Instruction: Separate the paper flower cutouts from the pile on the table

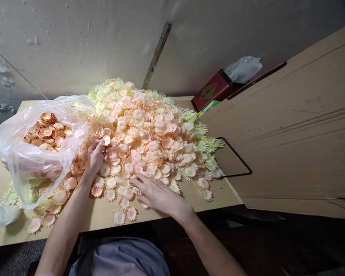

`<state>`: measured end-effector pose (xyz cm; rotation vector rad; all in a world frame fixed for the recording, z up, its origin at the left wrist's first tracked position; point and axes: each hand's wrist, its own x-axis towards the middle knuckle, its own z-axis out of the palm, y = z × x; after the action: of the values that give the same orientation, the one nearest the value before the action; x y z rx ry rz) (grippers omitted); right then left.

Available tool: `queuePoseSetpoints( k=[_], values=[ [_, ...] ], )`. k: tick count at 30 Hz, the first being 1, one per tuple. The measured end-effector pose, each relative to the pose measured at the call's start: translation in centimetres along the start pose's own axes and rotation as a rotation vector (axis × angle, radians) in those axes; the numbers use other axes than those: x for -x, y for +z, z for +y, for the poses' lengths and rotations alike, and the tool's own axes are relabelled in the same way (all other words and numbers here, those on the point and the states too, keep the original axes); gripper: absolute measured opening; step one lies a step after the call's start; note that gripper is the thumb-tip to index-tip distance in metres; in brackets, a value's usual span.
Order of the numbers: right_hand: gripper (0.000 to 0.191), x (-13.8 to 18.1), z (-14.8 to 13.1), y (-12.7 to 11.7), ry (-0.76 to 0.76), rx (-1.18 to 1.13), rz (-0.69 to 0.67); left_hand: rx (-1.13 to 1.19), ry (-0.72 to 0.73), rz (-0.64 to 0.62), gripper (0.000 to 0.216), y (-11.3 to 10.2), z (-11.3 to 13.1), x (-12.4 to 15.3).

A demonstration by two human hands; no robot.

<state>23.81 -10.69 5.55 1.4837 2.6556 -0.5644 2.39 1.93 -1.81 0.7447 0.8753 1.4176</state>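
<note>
The left hand (95,156) pinches a small cream flower-shaped piece (107,140) beside the heap of pink and pale-green frilled flowers (149,130). Whether the right hand (153,193) grips anything, I cannot tell; its sweep could push pink-edged loose flowers (119,217) off the flat beige tabletop (100,214).

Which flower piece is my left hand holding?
The bright cream flower piece at the fingers of your left hand; the heaped pieces beside it look pinker.

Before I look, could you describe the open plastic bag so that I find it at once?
Find the table, then its big pale heap of flower-shaped pieces. Left of it is the whitish, see-through bag, set apart by the redder pieces inside.
</note>
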Motion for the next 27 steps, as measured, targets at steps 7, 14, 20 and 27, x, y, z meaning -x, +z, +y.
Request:
queuePoseSetpoints(
  k=[7, 14, 20, 27],
  values=[
    [0.024, -2.3, 3.2, -1.3, 0.133, -0.156, 0.337, 0.011, 0.014, 0.004, 0.032, 0.0, 0.0, 0.0],
    [0.055, -2.9, 4.2, -4.3, 0.31, -0.21, 0.737, 0.004, 0.032, 0.005, 0.029, -0.2, -0.1, 0.0],
    [0.056, 3.9, 4.2, -1.5, 0.473, -0.145, 0.646, -0.018, 0.019, -0.002, 0.031, -0.2, -0.1, 0.0],
    [0.085, 7.8, 2.5, 4.0, 0.628, -0.258, 0.216, -0.026, 0.014, -0.006, 0.031, 0.1, 0.1, 0.0]
  ],
)
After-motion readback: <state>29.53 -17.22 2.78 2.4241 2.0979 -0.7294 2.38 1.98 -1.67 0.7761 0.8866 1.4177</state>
